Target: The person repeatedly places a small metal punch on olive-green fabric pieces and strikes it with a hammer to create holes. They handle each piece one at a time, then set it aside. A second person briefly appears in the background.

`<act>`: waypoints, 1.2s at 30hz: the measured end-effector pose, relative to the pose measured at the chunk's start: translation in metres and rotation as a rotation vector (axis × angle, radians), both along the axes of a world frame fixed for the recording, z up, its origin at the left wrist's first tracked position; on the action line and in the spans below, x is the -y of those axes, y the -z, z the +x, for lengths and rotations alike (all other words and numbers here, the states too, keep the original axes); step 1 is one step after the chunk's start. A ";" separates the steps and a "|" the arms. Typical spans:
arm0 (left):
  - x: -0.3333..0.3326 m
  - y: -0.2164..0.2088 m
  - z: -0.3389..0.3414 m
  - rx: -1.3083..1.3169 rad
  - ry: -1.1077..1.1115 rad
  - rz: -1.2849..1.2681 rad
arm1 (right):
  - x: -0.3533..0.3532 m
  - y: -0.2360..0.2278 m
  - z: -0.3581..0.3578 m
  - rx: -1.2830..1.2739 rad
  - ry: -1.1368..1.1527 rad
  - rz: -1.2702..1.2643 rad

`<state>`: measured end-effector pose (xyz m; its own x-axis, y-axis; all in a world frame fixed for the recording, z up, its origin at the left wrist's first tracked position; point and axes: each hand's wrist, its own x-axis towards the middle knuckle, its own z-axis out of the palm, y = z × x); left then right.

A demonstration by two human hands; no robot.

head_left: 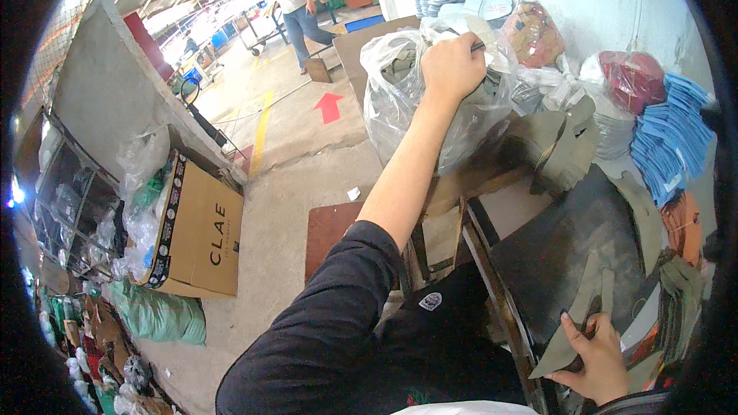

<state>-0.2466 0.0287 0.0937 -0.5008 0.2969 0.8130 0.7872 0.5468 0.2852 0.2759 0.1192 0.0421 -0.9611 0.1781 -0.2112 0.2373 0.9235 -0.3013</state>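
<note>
My left hand (453,69) is stretched far forward over a clear plastic bag (388,111) of olive-green pieces. Its fingers are curled closed, and a small dark tip pokes out beside them; what it belongs to is hidden. Low on the right, my right hand (596,357) pinches a flat olive-green cut piece (560,350) with a slit, which looks like a shoe part. That piece rests over the near edge of a dark, worn work board (569,253). Further olive-green pieces (567,146) lie stacked between the bag and the board.
Along the wall are blue stacked pieces (669,138), a wrapped dark red bundle (630,81) and an orange bundle (683,227). A large cardboard box (204,230) and a green sack (157,311) stand at left. A person (296,8) walks in the far aisle.
</note>
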 end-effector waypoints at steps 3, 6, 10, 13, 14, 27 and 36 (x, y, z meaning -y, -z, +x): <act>0.001 0.001 0.000 0.001 0.020 0.003 | 0.001 -0.002 -0.001 -0.001 0.002 -0.001; 0.000 0.001 -0.001 -0.018 0.027 0.018 | 0.002 -0.005 -0.004 0.001 -0.011 0.012; -0.001 0.004 -0.002 -0.030 0.042 0.047 | -0.001 -0.011 -0.008 -0.031 -0.140 0.006; -0.001 0.004 -0.001 -0.023 0.029 0.048 | -0.002 -0.014 -0.008 0.031 -0.126 0.025; -0.001 0.004 -0.001 -0.011 0.025 0.052 | -0.003 -0.015 -0.009 0.029 -0.135 0.022; -0.002 0.007 -0.003 0.016 0.063 0.062 | -0.010 -0.007 -0.008 0.057 -0.162 -0.018; 0.003 0.003 0.007 0.099 0.074 0.043 | -0.003 -0.010 -0.017 0.141 -0.031 -0.025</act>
